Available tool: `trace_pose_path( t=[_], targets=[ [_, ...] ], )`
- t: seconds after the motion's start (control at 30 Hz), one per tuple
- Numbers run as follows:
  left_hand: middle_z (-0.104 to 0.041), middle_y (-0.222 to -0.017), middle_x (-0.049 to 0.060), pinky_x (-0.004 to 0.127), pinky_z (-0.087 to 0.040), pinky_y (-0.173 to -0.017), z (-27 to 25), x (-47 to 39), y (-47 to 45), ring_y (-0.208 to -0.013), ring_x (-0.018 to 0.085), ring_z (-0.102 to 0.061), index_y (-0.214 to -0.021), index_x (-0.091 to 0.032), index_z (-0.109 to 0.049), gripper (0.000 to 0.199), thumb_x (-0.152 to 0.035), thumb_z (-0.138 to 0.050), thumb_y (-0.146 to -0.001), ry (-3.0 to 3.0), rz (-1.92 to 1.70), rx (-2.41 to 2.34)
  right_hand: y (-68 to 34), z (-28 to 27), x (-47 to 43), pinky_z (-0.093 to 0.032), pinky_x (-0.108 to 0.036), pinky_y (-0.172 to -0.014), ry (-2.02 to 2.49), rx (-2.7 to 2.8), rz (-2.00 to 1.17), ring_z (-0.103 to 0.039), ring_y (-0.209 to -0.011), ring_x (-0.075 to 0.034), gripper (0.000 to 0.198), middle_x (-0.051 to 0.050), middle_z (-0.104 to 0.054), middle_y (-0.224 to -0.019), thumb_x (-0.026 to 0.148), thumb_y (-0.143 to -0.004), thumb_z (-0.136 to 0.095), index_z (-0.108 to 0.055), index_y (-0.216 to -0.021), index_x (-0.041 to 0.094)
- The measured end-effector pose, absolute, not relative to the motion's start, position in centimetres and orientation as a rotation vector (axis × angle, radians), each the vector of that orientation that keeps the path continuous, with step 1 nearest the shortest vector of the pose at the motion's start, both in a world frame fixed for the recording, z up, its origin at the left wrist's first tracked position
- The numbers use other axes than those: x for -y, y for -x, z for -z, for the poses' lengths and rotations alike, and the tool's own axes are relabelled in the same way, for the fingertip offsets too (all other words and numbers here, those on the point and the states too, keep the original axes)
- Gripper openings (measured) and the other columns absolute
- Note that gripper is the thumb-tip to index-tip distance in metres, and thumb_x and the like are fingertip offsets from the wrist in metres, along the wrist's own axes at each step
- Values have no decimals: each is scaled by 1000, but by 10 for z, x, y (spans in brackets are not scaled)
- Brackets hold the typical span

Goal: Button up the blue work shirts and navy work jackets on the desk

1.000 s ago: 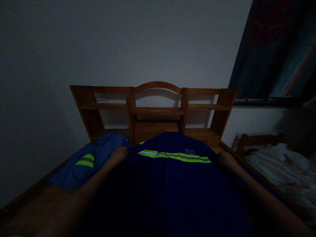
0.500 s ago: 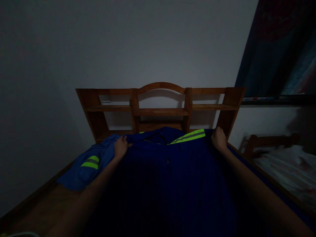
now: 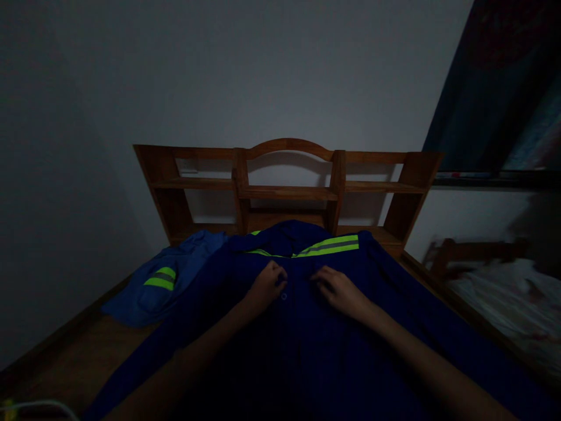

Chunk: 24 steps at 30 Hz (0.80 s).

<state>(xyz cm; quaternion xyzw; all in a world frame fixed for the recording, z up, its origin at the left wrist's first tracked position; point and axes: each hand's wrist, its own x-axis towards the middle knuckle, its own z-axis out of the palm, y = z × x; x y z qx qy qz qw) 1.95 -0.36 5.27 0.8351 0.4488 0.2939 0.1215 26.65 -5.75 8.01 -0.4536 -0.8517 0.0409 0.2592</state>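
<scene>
Head view: jacket (image 3: 307, 318) beneath hands (image 3: 265, 287) (image 3: 340, 289)

Lower part of the dark blue jacket (image 3: 319, 345) beyond the bottom edge

- I see a gap between the left hand (image 3: 265, 286) and right hand (image 3: 339, 289), over the dark blue jacket (image 3: 302, 333).
- The wooden shelf (image 3: 287, 193) blocks my way ahead (gaps show between its boards).
- A lighter blue garment (image 3: 180, 263) bulks up on my left.

Dimly lit | wall (image 3: 280, 76): pale grey | headboard (image 3: 287, 193): wooden, shelved, arched middle | curtain (image 3: 467, 111): dark, upper right | rail (image 3: 482, 250): wooden, right
</scene>
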Motion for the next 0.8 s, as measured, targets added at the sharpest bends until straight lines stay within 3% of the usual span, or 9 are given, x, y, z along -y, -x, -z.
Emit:
trace_pose_path(
  t=[0.07,0.17,0.4,0.5,0.67,0.8],
  targets=[
    [-64,-77,2,22,-46,-62,-42,8,-20,-68,14,-61,-83,-19,-63,14,-27,-62,-72,-2273,-648,-1168,-248,-74,69,-44,-24,-81,1154,2362,-241,-59,-90,-14,32,-3,-61,-102,11,-83,-43,-59,-107,25],
    [-64,-68,-1,18,-40,-49,-30,11,-14,-55,11,-58,-80,-18,-63,22,-26,-71,-61,-2091,-558,-1214,-236,-60,72,-44,-23,-77,1210,2361,-311,-60,-84,-14,26,-3,-63,-94,10,-80,-45,-64,-94,22],
    [-64,-69,0,18,-40,-51,-23,10,-10,-62,12,-59,-71,-18,-61,12,-21,-66,-60,-2040,-689,-1248,-237,-47,47,-44,-24,-75,1287,2334,-369,-61,-83,-15,25,-2,-65,-91,12,-73,-52,-70,-87,23],
    [-61,-59,0,19,-40,-47,-23,10,-19,-52,12,-58,-67,-16,-59,7,-21,-62,-64,-2000,-658,-1207,-240,-48,41,-44,-22,-72,1241,2370,-462,-60,-81,-14,26,-1,-64,-90,14,-71,-54,-71,-87,26],
    [-60,-55,-1,24,-47,-50,-39,6,-53,-48,13,-60,-75,-16,-51,19,-31,-61,-70,-1651,-907,-945,-247,-39,37,-41,-19,-61,1178,2321,-572,-57,-70,-11,24,-1,-60,-84,11,-72,-51,-71,-78,23],
    [-61,-58,0,23,-45,-47,-38,-10,-75,-46,13,-59,-78,-16,-48,22,-33,-60,-73,-1635,-991,-872,-248,-28,36,-40,-20,-63,1179,2224,-579,-56,-73,-11,22,-1,-59,-85,6,-69,-50,-67,-67,19]
  ],
)
